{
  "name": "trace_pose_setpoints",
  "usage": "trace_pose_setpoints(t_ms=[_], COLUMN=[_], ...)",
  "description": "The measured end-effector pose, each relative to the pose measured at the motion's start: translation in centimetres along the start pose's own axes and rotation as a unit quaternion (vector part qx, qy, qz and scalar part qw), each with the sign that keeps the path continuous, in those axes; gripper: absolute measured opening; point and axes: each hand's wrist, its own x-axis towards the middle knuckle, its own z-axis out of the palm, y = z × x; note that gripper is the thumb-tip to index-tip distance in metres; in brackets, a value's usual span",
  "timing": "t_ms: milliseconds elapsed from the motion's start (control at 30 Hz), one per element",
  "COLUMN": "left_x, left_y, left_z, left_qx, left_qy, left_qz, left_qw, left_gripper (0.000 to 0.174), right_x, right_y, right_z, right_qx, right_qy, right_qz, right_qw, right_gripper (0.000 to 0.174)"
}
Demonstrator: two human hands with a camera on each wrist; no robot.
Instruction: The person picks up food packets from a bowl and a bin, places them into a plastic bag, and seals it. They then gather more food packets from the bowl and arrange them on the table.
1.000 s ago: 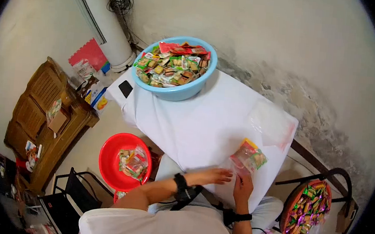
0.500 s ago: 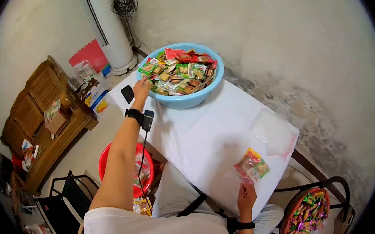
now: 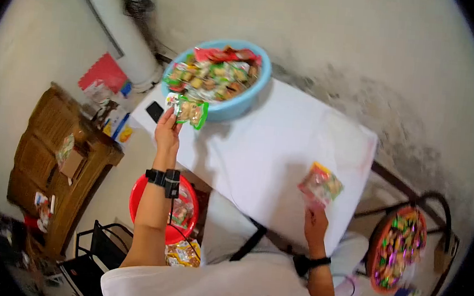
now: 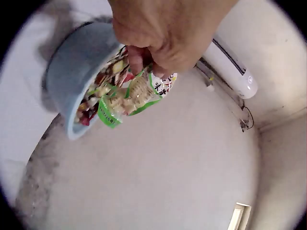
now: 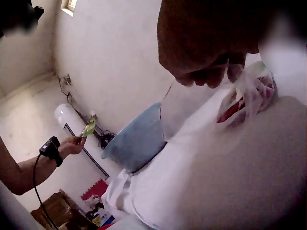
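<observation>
My left hand (image 3: 167, 134) pinches a green-edged, clear-windowed snack packet (image 3: 191, 112) by its end, at the near rim of a light blue basin (image 3: 237, 110). In the left wrist view the packet (image 4: 136, 95) shows pale, lumpy pieces inside. Small wrapped snacks (image 3: 214, 79) heap the basin, red packets lying on top. On the right, my right hand (image 3: 315, 229) grips the gathered mouth of a thin clear plastic bag (image 3: 312, 200) over the white table. Red, yellow and green packets (image 3: 323, 184) sit inside that bag, its film (image 5: 249, 100) hanging below my fingers in the right wrist view.
A black phone (image 3: 154, 111) lies on the white-covered table (image 3: 259, 150), left of the basin. Below the table's left side stands a red basin (image 3: 137, 201) with packets. An orange basket (image 3: 374, 259) of shiny wrapped sweets is at the right. Thin clear plastic (image 3: 348, 148) lies near the table's right edge.
My left hand moved from beside the right hand to the blue basin, took a green snack packet and lifted it toward me. My right hand stays at the bag.
</observation>
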Motion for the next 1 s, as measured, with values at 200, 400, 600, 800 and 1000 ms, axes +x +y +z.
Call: trace_pose_setpoints(t_ms=[200,400,600,800,1000], left_x=[-17.4,-28.9,-31.5,-32.4,-32.8], left_y=[-4.4,-9.0,-11.5,-13.1,-13.7], left_z=[7.1,7.3,8.5,7.9,6.9], left_qx=[-0.062,-0.083,-0.167,-0.180,-0.207], left_qy=[-0.067,-0.113,-0.054,-0.030,-0.004], left_qz=[-0.234,-0.410,-0.434,-0.488,-0.509], left_qw=[0.968,0.901,0.884,0.853,0.836], left_gripper=[0.050,0.040,0.030,0.023,0.023], right_x=[0.1,0.8,0.5,0.4,0.2], right_y=[-0.5,-1.1,-1.4,-1.0,-1.4], right_z=[0.0,0.2,1.0,0.9,0.3], right_qx=[0.003,0.009,0.033,0.028,0.075], right_qy=[0.006,0.028,0.086,0.121,0.087], right_qz=[0.031,0.069,0.077,0.065,0.076], right_qw=[0.999,0.997,0.993,0.990,0.990], right_gripper=[0.010,0.011,0.009,0.008,0.008])
